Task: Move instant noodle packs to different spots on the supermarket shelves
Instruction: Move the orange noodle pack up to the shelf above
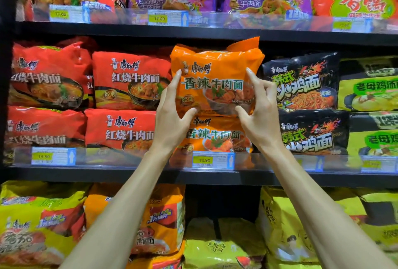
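1. The middle shelf (107, 174) is seen filled with stacked noodle packs: red packs (129, 81) to the left, black packs (301, 83) to the right, and an orange column between them.
2. The upper orange pack (215, 70) is found at the top of that column, resting on or just above the lower orange pack (215, 137); which of the two cannot be told. Its printed face is turned outward and its long axis runs left to right, parallel to the shelf edge.
3. The left hand (172, 115) is placed at the pack's left edge: the forefinger is laid up along the side and the thumb is pressed on the lower front, so the pack is grasped.
4. The right hand (258, 113) is set the same way at the right edge, thumb low on the front, forefinger raised, the other fingers curled beside the pack.
5. The pack is thus held between the two hands, neither being nearer; a straight pull outward is judged to be what the next move calls for.
6. A yellow price tag (204, 160) is fixed below the column.
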`<state>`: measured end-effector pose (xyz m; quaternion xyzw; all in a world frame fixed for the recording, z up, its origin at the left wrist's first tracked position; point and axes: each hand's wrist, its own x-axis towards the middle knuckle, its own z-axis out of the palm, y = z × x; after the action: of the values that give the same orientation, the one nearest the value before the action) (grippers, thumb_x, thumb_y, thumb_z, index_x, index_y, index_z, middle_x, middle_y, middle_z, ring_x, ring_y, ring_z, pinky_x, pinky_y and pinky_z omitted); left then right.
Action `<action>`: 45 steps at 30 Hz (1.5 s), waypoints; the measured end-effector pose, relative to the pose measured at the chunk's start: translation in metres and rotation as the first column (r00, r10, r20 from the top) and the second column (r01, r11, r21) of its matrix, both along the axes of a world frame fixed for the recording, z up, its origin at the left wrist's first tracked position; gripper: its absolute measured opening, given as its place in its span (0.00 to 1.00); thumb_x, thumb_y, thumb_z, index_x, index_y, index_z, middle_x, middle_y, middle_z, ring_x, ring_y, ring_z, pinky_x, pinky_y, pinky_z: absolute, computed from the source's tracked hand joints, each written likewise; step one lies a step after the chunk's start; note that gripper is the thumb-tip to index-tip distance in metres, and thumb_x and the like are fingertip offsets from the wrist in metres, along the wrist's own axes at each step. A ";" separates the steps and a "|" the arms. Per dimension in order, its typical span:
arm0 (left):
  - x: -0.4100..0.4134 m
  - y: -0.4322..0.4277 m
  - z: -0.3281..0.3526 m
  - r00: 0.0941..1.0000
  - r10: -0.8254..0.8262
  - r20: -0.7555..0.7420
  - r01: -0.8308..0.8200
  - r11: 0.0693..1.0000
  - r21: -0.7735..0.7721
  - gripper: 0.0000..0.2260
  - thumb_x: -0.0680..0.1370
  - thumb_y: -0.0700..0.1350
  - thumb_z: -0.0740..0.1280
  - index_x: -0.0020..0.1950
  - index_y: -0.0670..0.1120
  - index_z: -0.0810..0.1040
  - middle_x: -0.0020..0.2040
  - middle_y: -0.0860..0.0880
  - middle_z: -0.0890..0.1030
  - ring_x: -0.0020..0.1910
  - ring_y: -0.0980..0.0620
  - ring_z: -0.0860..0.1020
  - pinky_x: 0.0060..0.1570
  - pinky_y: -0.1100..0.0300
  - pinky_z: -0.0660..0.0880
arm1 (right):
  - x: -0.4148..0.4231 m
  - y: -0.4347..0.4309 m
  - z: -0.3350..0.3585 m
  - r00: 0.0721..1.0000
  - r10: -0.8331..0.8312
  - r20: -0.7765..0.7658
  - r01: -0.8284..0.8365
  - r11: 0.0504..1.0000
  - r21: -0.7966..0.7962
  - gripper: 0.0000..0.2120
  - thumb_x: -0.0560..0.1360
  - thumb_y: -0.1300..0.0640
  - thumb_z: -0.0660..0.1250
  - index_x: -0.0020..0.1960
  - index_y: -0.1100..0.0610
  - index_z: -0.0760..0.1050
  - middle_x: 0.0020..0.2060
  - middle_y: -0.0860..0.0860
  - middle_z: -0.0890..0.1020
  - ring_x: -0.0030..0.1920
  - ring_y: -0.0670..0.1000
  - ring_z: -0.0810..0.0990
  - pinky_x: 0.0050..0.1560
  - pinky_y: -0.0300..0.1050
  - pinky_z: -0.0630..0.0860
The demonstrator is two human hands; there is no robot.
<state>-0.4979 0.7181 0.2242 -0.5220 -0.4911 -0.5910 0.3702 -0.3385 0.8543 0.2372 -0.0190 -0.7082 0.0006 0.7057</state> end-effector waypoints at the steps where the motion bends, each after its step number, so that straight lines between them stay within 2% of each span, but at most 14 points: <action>1: -0.002 0.001 -0.001 1.000 0.003 -0.005 -0.003 1.000 -0.003 0.38 0.78 0.39 0.74 0.83 0.49 0.58 0.77 0.56 0.64 0.74 0.65 0.60 0.68 0.82 0.53 | -0.001 0.001 0.000 1.000 -0.001 0.006 0.001 1.000 0.000 0.40 0.72 0.68 0.74 0.79 0.57 0.61 0.60 0.57 0.68 0.56 0.20 0.63 0.52 0.16 0.64; 5: -0.003 0.003 -0.005 1.000 0.011 -0.004 -0.011 1.000 0.013 0.38 0.78 0.39 0.73 0.83 0.49 0.57 0.75 0.59 0.63 0.73 0.67 0.60 0.70 0.80 0.55 | -0.005 0.000 0.001 1.000 -0.019 -0.001 0.019 1.000 0.017 0.40 0.72 0.69 0.74 0.79 0.58 0.61 0.61 0.58 0.68 0.51 0.31 0.67 0.52 0.15 0.64; 9: 0.003 0.005 -0.001 0.999 -0.002 0.035 0.000 0.999 0.047 0.38 0.78 0.40 0.74 0.83 0.49 0.57 0.81 0.52 0.63 0.80 0.55 0.61 0.78 0.62 0.58 | -0.006 -0.002 0.010 1.000 -0.005 -0.015 0.005 0.999 0.037 0.39 0.72 0.70 0.73 0.79 0.59 0.61 0.63 0.60 0.69 0.58 0.33 0.63 0.56 0.15 0.61; 12: 0.002 0.007 0.008 0.999 0.012 0.037 -0.014 0.999 0.050 0.38 0.77 0.40 0.74 0.82 0.48 0.58 0.81 0.50 0.64 0.80 0.51 0.63 0.79 0.53 0.61 | -0.009 0.001 0.016 1.000 -0.024 -0.019 0.024 0.999 0.033 0.39 0.72 0.69 0.73 0.79 0.58 0.61 0.63 0.59 0.69 0.57 0.33 0.63 0.55 0.15 0.62; 14: 0.002 0.009 0.011 0.999 0.015 0.037 -0.018 0.998 0.063 0.38 0.77 0.39 0.74 0.82 0.48 0.59 0.81 0.50 0.65 0.79 0.51 0.64 0.78 0.51 0.63 | -0.012 0.001 0.020 0.999 -0.044 -0.004 0.044 0.999 0.022 0.39 0.73 0.67 0.73 0.79 0.56 0.60 0.64 0.58 0.68 0.55 0.35 0.66 0.55 0.19 0.67; 17: 0.000 0.013 0.006 0.999 0.025 0.020 -0.026 0.997 0.069 0.38 0.76 0.38 0.75 0.82 0.48 0.60 0.80 0.50 0.66 0.79 0.52 0.65 0.78 0.56 0.63 | -0.012 0.003 0.017 0.992 -0.112 0.065 0.115 0.993 -0.041 0.41 0.74 0.63 0.74 0.81 0.53 0.56 0.63 0.55 0.69 0.45 0.43 0.72 0.48 0.35 0.75; 20: -0.004 0.013 0.000 0.997 0.072 -0.005 -0.072 0.996 0.058 0.37 0.77 0.38 0.74 0.82 0.48 0.60 0.79 0.51 0.66 0.77 0.58 0.63 0.72 0.76 0.56 | -0.011 0.006 0.009 0.984 -0.148 0.094 0.154 0.987 -0.056 0.41 0.75 0.60 0.74 0.81 0.53 0.55 0.62 0.55 0.70 0.42 0.44 0.73 0.42 0.34 0.72; 24: -0.006 0.008 0.001 0.996 0.094 -0.004 -0.094 0.995 0.031 0.36 0.78 0.40 0.73 0.82 0.49 0.59 0.79 0.51 0.66 0.75 0.62 0.62 0.68 0.81 0.54 | -0.009 0.005 0.007 0.988 -0.130 0.082 0.135 0.990 -0.050 0.41 0.75 0.61 0.74 0.81 0.52 0.55 0.61 0.56 0.70 0.43 0.45 0.74 0.45 0.38 0.76; 26: -0.006 0.005 0.003 0.995 0.097 -0.002 -0.097 0.995 0.007 0.37 0.79 0.40 0.72 0.83 0.48 0.58 0.80 0.50 0.65 0.76 0.61 0.62 0.69 0.80 0.55 | -0.008 0.004 0.007 0.988 -0.133 0.078 0.137 0.989 -0.050 0.41 0.75 0.60 0.74 0.81 0.52 0.56 0.62 0.56 0.70 0.45 0.45 0.75 0.48 0.39 0.77; 30: -0.005 0.003 0.009 0.993 0.117 0.015 -0.115 0.989 -0.088 0.37 0.80 0.42 0.71 0.84 0.49 0.54 0.82 0.50 0.62 0.80 0.50 0.62 0.73 0.66 0.56 | -0.006 0.002 0.005 0.991 -0.131 0.020 0.132 0.991 -0.037 0.38 0.74 0.58 0.75 0.79 0.54 0.61 0.61 0.57 0.71 0.50 0.46 0.74 0.54 0.45 0.79; 34: -0.004 0.001 0.010 0.992 0.126 0.026 -0.122 0.984 -0.133 0.38 0.81 0.43 0.71 0.84 0.49 0.52 0.83 0.50 0.60 0.81 0.51 0.60 0.72 0.66 0.55 | -0.005 0.001 0.003 0.993 -0.109 0.034 0.111 0.993 -0.047 0.36 0.74 0.58 0.75 0.77 0.53 0.64 0.62 0.56 0.70 0.55 0.53 0.79 0.56 0.52 0.81; 38: 0.000 -0.002 0.006 0.989 0.137 0.048 -0.129 0.982 -0.139 0.38 0.81 0.43 0.71 0.84 0.50 0.52 0.80 0.49 0.64 0.79 0.52 0.62 0.69 0.68 0.56 | 0.001 0.000 0.002 0.992 -0.105 0.069 0.109 0.992 -0.061 0.35 0.74 0.57 0.75 0.77 0.52 0.64 0.63 0.56 0.69 0.56 0.53 0.78 0.55 0.48 0.80; 42: 0.003 -0.007 0.001 0.980 0.192 0.047 -0.185 0.974 -0.132 0.35 0.81 0.43 0.70 0.83 0.50 0.56 0.79 0.48 0.66 0.77 0.53 0.64 0.66 0.71 0.56 | 0.009 -0.002 0.000 0.984 -0.125 0.123 0.134 0.989 -0.066 0.34 0.75 0.56 0.74 0.77 0.51 0.64 0.65 0.55 0.69 0.57 0.54 0.78 0.56 0.51 0.80; 45: 0.004 -0.012 -0.002 0.976 0.215 0.042 -0.206 0.967 -0.151 0.34 0.81 0.44 0.70 0.83 0.50 0.58 0.77 0.47 0.68 0.76 0.51 0.66 0.67 0.68 0.58 | 0.017 -0.007 0.003 0.971 -0.129 0.200 0.150 0.984 -0.095 0.35 0.76 0.55 0.73 0.78 0.50 0.62 0.67 0.55 0.69 0.61 0.54 0.77 0.60 0.51 0.79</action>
<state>-0.4936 0.7063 0.2225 -0.4750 -0.5962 -0.5259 0.3773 -0.3211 0.8472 0.2404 -0.1074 -0.7690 -0.0121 0.6300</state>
